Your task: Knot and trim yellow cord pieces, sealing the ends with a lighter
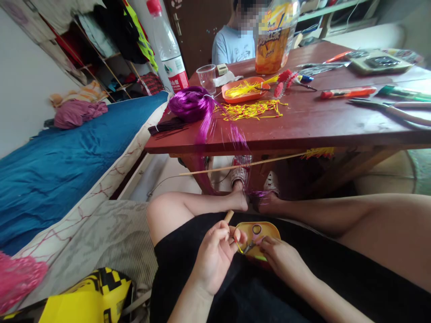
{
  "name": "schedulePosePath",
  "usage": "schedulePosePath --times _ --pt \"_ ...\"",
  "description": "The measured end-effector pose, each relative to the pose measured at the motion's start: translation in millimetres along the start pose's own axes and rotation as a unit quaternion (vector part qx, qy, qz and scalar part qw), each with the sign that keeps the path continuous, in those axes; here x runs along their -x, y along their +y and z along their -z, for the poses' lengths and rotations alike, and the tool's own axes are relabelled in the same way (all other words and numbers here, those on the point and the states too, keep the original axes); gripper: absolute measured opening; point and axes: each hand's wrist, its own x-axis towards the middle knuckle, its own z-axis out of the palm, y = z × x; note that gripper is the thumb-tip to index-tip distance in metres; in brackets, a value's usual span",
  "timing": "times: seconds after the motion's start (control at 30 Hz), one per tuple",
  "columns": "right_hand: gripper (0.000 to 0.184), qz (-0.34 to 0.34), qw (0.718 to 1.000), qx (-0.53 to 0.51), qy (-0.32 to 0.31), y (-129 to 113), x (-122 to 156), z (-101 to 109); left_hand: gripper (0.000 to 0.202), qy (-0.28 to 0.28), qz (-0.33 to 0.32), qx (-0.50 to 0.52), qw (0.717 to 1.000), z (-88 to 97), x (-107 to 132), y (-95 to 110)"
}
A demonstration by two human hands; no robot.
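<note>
My left hand [215, 253] is closed around a short wooden stick [229, 216] that pokes up past the thumb, and a thin yellow strand hangs from its fingers. My right hand [281, 258] is closed in a pinch at the rim of a small yellow dish [269, 229] on my lap; what it pinches is too small to name. A small pair of scissors with pink handles [255, 237] lies in the dish between both hands. A long thin wooden rod [242, 166] spans the space under the table edge.
A red-brown table [319, 125] carries a purple thread bundle [191, 104], loose yellow strands [251, 109], an orange tray [247, 89], a plastic cup [206, 78], bottles, pens and tools. Another person sits behind the table. A blue-covered bed [67, 157] lies on the left.
</note>
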Motion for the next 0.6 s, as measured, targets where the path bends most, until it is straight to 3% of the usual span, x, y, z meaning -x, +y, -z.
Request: schedulePosePath --times 0.23,0.33,0.47,0.6 --pt "0.014 -0.037 0.994 0.094 0.044 1.1 -19.1 0.6 0.019 0.007 0.088 0.029 0.996 4.0 0.7 -10.9" --pt "0.011 -0.02 0.992 0.112 0.047 -2.5 -22.2 -1.1 0.019 0.002 0.108 0.061 0.992 8.3 1.6 -17.2" --pt "0.02 -0.023 0.991 0.122 0.051 3.9 -4.3 7.6 0.019 -0.008 0.127 0.085 0.988 13.8 3.1 -21.6" --pt "0.017 -0.067 0.991 0.097 0.067 31.8 32.1 28.6 0.016 0.01 0.14 0.111 0.984 18.5 2.0 -26.3"
